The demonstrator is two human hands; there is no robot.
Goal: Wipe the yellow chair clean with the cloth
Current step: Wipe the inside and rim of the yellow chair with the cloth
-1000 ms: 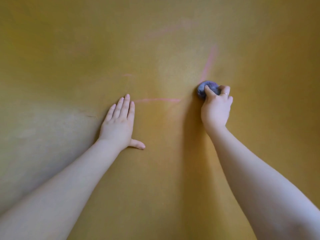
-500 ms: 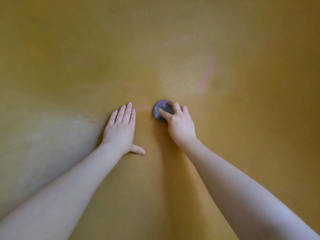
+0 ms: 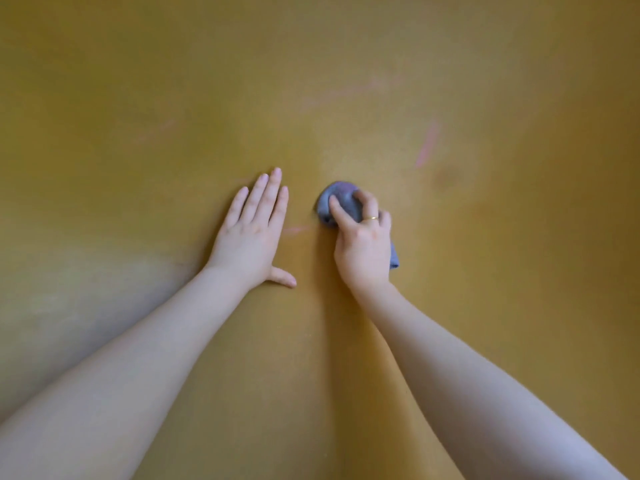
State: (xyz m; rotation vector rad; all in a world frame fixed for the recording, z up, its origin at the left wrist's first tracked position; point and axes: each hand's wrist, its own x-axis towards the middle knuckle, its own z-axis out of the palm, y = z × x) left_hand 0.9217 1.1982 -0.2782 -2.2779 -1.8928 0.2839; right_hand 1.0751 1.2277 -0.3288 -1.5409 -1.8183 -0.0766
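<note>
The yellow chair surface point(image 3: 346, 81) fills the whole head view. My right hand point(image 3: 363, 247) grips a bunched blue-grey cloth point(image 3: 341, 199) and presses it against the surface near the middle. My left hand point(image 3: 254, 233) lies flat on the yellow surface just left of the cloth, fingers straight and thumb spread. A short faint pink mark point(image 3: 294, 230) shows between the two hands. A longer pink streak point(image 3: 427, 143) runs up and to the right of the cloth.
Fainter pink smears point(image 3: 346, 93) cross the upper middle of the yellow surface, and another faint one point(image 3: 156, 131) lies at the upper left. A dull, paler patch point(image 3: 69, 289) spreads at the lower left. No chair edges are in view.
My right hand swept the cloth leftward from the pink streak to beside my left hand. The horizontal pink line between them has mostly faded. The left hand stayed flat.
</note>
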